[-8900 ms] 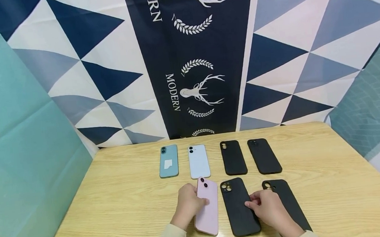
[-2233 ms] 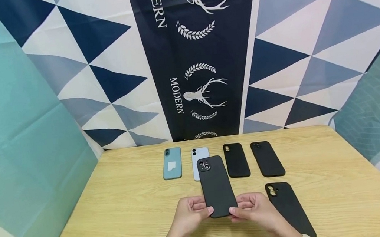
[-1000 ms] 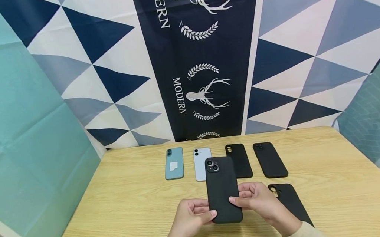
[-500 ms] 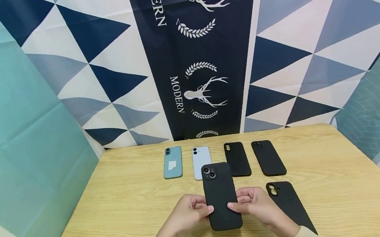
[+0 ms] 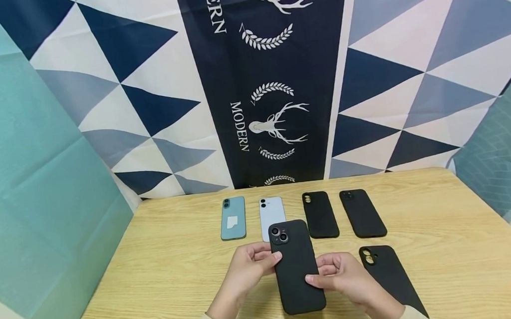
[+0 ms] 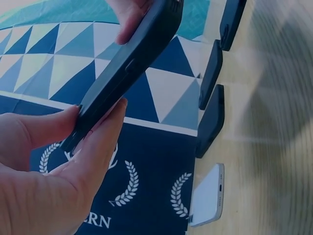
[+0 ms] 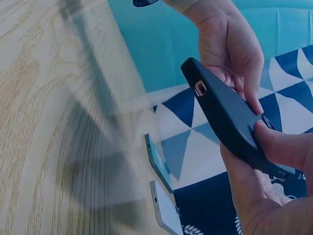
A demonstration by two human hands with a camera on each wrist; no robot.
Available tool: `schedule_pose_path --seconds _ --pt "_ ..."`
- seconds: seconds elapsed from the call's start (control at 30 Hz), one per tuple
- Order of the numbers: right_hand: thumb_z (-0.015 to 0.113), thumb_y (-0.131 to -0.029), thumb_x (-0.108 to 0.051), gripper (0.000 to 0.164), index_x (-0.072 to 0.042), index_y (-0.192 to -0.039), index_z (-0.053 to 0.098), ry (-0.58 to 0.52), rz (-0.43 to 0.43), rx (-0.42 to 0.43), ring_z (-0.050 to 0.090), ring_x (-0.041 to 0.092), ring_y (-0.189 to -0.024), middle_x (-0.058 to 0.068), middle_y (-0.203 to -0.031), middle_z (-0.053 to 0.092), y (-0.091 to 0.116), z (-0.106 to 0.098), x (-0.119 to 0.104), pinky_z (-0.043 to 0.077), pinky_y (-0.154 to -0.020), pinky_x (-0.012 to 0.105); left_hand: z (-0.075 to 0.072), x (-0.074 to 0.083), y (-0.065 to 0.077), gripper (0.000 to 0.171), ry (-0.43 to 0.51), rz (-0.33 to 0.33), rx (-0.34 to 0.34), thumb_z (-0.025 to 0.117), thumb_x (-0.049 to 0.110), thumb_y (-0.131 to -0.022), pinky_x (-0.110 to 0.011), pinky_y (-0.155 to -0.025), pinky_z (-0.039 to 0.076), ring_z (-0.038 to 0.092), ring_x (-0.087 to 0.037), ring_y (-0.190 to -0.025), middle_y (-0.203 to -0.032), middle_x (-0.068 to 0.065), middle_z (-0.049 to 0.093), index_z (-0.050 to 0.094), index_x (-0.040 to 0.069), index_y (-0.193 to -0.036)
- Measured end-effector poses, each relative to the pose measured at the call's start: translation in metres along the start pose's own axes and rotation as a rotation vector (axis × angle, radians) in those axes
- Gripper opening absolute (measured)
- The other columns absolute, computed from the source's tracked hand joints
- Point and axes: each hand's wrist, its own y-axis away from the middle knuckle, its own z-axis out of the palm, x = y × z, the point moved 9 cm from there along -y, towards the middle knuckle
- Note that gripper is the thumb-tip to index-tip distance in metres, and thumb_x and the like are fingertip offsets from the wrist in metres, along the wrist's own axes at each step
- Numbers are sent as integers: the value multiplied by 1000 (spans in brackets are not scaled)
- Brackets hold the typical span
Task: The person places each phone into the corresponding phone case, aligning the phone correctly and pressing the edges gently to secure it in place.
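Both hands hold a phone in a black case (image 5: 297, 276) upright above the table, its back toward the head camera and two lenses showing in the cutout. My left hand (image 5: 248, 267) pinches the upper left edge just below the lenses, thumb on the back. Lower down on the opposite edge, my right hand (image 5: 343, 275) grips with its thumb on the back and fingers behind. The right wrist view shows the charging port (image 7: 200, 88) through the opening in the case's bottom end. The phone's screen side is hidden in the head view.
Behind the held phone lie a teal phone (image 5: 233, 219) with a white sticker and a pale blue phone (image 5: 271, 211), partly covered. To the right are three black cases: two at the back (image 5: 320, 214) (image 5: 363, 213) and one near my right forearm (image 5: 390, 274). A patterned cloth (image 5: 151, 87) hangs behind the table.
Earlier the pink phone and black case lay apart on the table; now the phone sits in the case, held up. Over the last half second my left hand has moved up its edge toward the lenses.
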Motion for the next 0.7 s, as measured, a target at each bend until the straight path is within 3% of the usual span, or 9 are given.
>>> schedule_pose_path --seconds 0.37,0.57,0.7 --pt "73 -85 -15 29 4 -104 63 -3 7 -84 62 0 -72 -14 -71 65 -1 4 -1 57 -71 20 -7 -1 3 28 56 12 159 70 4 -84 -31 -69 61 72 -12 -72 -91 -24 73 67 -12 -106" --pt "70 -87 -17 37 8 -112 61 -27 6 -177 69 4 -80 -9 -80 73 0 7 -6 59 -76 23 -5 -1 4 29 78 17 175 70 3 -83 -31 -68 61 72 -12 -71 -91 -25 73 67 -13 -107" --pt "68 -89 -19 42 10 -117 59 -17 8 -178 70 5 -83 -8 -84 75 -2 2 -12 59 -78 25 -2 -1 5 29 84 10 165 70 4 -83 -30 -67 61 71 -10 -70 -91 -24 74 67 -13 -106"
